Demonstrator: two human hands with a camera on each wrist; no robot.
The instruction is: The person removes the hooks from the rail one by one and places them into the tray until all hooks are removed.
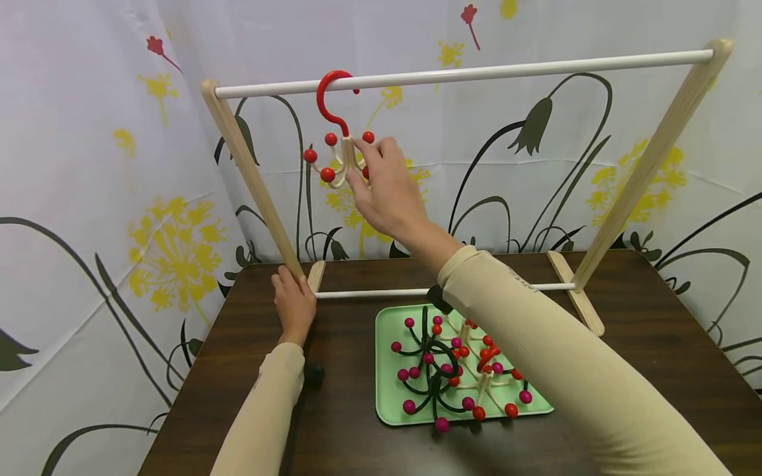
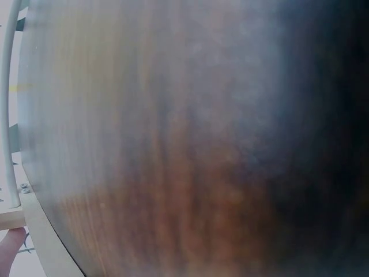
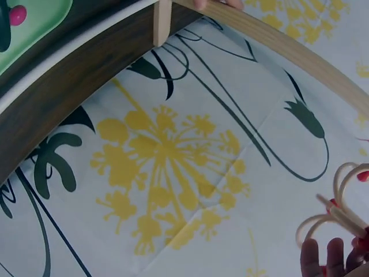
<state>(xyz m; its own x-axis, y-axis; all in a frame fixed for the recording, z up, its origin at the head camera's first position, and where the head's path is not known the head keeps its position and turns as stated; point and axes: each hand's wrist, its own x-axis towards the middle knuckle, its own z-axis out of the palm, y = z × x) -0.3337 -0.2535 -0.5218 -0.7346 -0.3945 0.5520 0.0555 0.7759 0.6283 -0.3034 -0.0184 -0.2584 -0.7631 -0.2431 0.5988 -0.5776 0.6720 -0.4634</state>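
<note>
A hanger (image 1: 347, 153) with a red hook, cream stem and curved arms tipped with red balls hangs from the upper white rod (image 1: 476, 75), its hook looped over the rod. My right hand (image 1: 387, 188) pinches the hanger's stem between thumb and fingers just below the hook. In the right wrist view, fingertips (image 3: 335, 257) show beside the cream arms (image 3: 340, 216). Low on the left, my left hand (image 1: 294, 303) grips the bottom of the rack's left wooden post (image 1: 256, 182). The left wrist view shows mostly blurred table, with one finger by the wood.
A green tray (image 1: 383, 396) on the dark wooden table (image 1: 351, 436) holds several more hangers, black with magenta balls and cream with red balls. The right post (image 1: 651, 165) stands on a flat foot behind the tray. A floral curtain (image 1: 149, 132) hangs behind the rack.
</note>
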